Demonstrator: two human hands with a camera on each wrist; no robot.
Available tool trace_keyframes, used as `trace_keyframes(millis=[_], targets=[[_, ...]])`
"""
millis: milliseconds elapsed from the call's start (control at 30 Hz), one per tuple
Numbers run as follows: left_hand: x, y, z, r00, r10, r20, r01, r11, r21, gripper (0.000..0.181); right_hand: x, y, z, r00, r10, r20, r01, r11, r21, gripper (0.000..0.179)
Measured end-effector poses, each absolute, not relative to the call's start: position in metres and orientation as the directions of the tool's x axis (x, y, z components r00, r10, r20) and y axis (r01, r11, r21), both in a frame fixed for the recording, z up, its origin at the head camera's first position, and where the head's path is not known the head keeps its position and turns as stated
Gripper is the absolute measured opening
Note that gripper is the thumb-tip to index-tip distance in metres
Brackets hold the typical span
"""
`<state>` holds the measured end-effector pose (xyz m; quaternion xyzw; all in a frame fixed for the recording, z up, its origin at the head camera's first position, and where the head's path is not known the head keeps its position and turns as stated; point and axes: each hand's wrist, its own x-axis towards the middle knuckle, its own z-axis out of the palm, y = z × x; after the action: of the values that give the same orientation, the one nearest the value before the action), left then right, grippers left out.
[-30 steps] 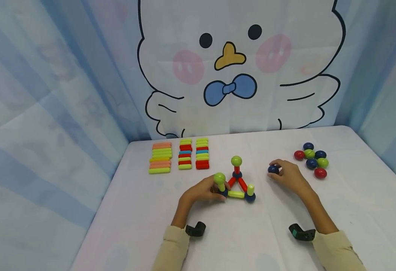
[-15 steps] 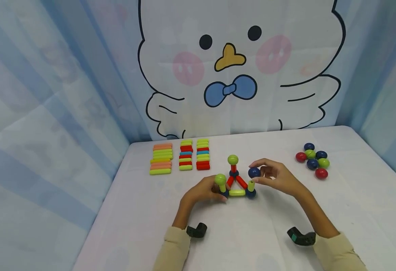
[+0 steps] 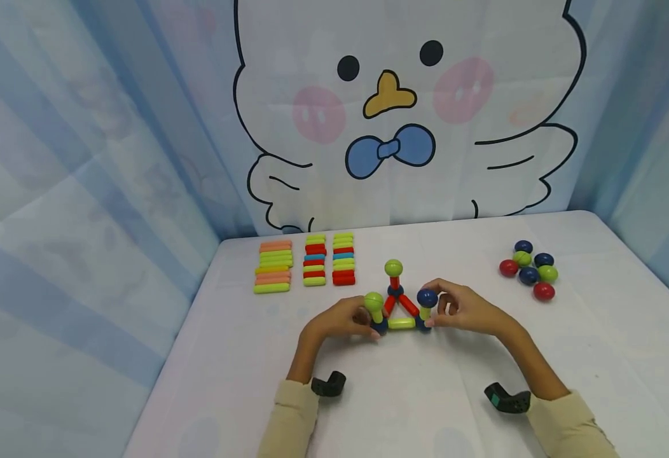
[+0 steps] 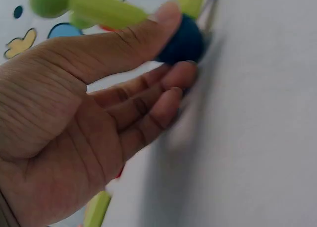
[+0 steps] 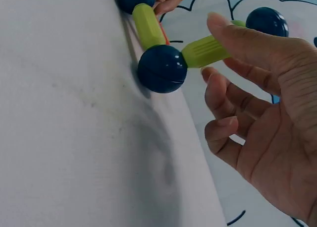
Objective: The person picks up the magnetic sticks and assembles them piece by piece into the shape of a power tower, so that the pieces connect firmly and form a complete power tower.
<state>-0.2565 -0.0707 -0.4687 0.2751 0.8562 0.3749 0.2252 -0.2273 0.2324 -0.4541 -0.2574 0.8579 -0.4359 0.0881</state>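
Observation:
A triangular frame of rods and balls lies on the table, with a red rod point(image 3: 408, 305) and a yellow-green rod point(image 3: 401, 324) among its sides. Thumb and fingers of my left hand point(image 3: 343, 320) pinch the dark blue ball point(image 4: 184, 40) at its near left corner. Above that corner stands a rod topped by a green ball point(image 3: 374, 301). At the near right corner, my right hand point(image 3: 467, 310) pinches an upright yellow-green rod point(image 5: 205, 52), with a dark blue ball point(image 3: 427, 298) on its top. A lower blue ball point(image 5: 162, 69) sits beneath that rod.
Peach, green and yellow rods point(image 3: 273, 266) lie in a column at the back left. Two columns of shorter rods point(image 3: 314, 259) are beside them. Several loose red, blue and green balls point(image 3: 529, 275) cluster at the back right. A curtain point(image 3: 392, 191) hangs behind the table.
My right hand has carried the dark blue ball leftward, and it now sits atop the near right upright rod. My left hand stays at the near left corner.

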Motion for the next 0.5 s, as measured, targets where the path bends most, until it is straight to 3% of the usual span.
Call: trace_keyframes(millis=[67,133,233,300,400,500], targets=[[-0.259,-0.083,-0.466,-0.768,0.613,-0.186,0.279,0.581,0.765,0.033,-0.23,0.231,-0.458,-0.854,-0.521,0.005,-0.342,0.554,-0.759,0.056],[-0.261,-0.098,-0.463,-0.825,0.54,-0.166,0.244,0.605,0.758,0.027,-0.232,0.229,-0.461,-0.851,-0.524,-0.037,-0.334,0.593,-0.733,0.056],[-0.264,-0.123,-0.461,-0.947,0.311,-0.077,0.161,0.671,0.724,0.018,-0.233,0.227,-0.466,-0.843,-0.534,-0.055,-0.344,0.616,-0.708,0.05],[-0.264,-0.141,-0.461,-0.994,0.114,0.001,0.083,0.724,0.685,0.015,-0.233,0.227,-0.468,-0.839,-0.542,-0.053,-0.353,0.616,-0.704,0.045],[-0.263,-0.166,-0.463,-0.987,-0.12,0.109,-0.029,0.793,0.608,0.019,-0.233,0.226,-0.469,-0.831,-0.555,-0.044,-0.373,0.613,-0.697,0.041],[-0.26,-0.186,-0.466,-0.964,-0.217,0.154,-0.106,0.844,0.525,0.029,-0.232,0.227,-0.469,-0.823,-0.567,-0.035,-0.388,0.607,-0.694,0.04]])
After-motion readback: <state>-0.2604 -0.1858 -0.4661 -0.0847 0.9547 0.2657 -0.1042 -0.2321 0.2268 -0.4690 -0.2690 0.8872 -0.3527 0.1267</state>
